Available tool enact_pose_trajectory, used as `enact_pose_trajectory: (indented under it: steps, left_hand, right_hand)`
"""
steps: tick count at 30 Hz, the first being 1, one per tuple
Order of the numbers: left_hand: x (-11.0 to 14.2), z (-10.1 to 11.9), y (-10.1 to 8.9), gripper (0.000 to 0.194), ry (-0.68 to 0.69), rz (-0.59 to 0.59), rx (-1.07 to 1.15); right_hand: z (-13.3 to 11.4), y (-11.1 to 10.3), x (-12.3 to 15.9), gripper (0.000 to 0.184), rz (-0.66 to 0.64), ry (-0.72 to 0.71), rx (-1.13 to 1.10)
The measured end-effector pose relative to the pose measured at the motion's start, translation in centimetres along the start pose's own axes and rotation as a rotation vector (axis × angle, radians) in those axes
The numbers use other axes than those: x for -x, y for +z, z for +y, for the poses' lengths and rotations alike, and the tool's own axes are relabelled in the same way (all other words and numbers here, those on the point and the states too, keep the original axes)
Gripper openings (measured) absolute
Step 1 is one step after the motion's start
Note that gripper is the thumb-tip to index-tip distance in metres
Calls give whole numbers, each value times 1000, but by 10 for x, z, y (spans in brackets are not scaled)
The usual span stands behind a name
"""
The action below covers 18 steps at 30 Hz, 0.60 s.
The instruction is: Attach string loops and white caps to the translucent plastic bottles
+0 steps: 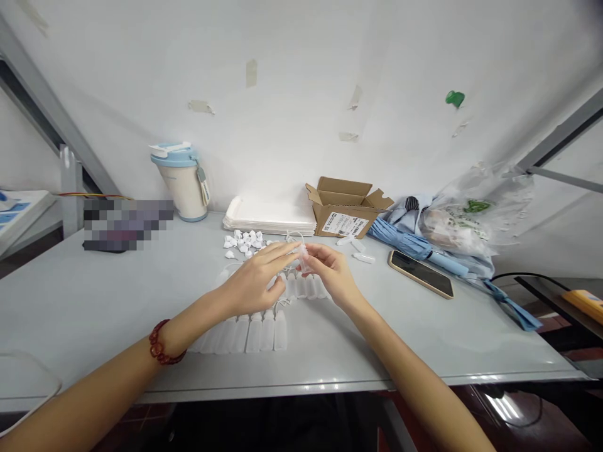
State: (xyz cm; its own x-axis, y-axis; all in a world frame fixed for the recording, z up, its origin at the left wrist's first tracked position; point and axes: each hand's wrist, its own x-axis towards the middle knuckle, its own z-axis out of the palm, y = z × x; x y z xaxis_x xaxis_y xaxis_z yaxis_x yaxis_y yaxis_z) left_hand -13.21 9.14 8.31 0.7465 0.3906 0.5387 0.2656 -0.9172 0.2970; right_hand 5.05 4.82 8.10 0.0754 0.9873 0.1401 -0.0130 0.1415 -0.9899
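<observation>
A small translucent bottle [304, 263] stands between our hands, pinched in our right hand [328, 270]; our left hand [257, 276] reaches its top, fingers extended. Below our left hand, similar bottles [254, 331] line the desk [330, 351]; beyond it, white caps [247, 241] lie scattered near an open cardboard box [343, 210].

Small translucent bottle [304, 260] raised, roughly upright. Frosted bottles [255, 332] lie side by side in two rows; small white caps [244, 241] loosely piled behind them.
</observation>
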Motion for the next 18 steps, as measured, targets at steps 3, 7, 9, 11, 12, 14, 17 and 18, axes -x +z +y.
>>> enact_pose_trajectory:
  steps: [3, 7, 9, 11, 12, 14, 17, 18]
  left_hand:
    - [2, 0, 1, 55, 16, 11, -1]
    - [2, 0, 1, 52, 36, 22, 26]
    - [1, 1, 0, 50, 33, 53, 53]
    - [0, 1, -1, 46, 3, 117, 83]
    - [0, 1, -1, 43, -25, 154, 92]
    - [-1, 2, -3, 36, -95, 206, 104]
    - [-3, 2, -4, 34, -146, 215, 124]
    - [-3, 2, -4, 38, -138, 207, 126]
  right_hand:
    - [-1, 0, 1, 29, 15, -4, -30]
    - [-3, 0, 1, 28, 11, -1, -57]
    - [-3, -1, 0, 29, -3, 18, -75]
    - [-4, 0, 0, 30, -31, 38, -106]
    - [-4, 0, 1, 30, -51, 47, -130]
    - [-6, 1, 2, 31, -92, 68, -185]
    - [-9, 3, 4, 30, -129, 112, -260]
    - [-10, 3, 4, 29, -142, 127, -285]
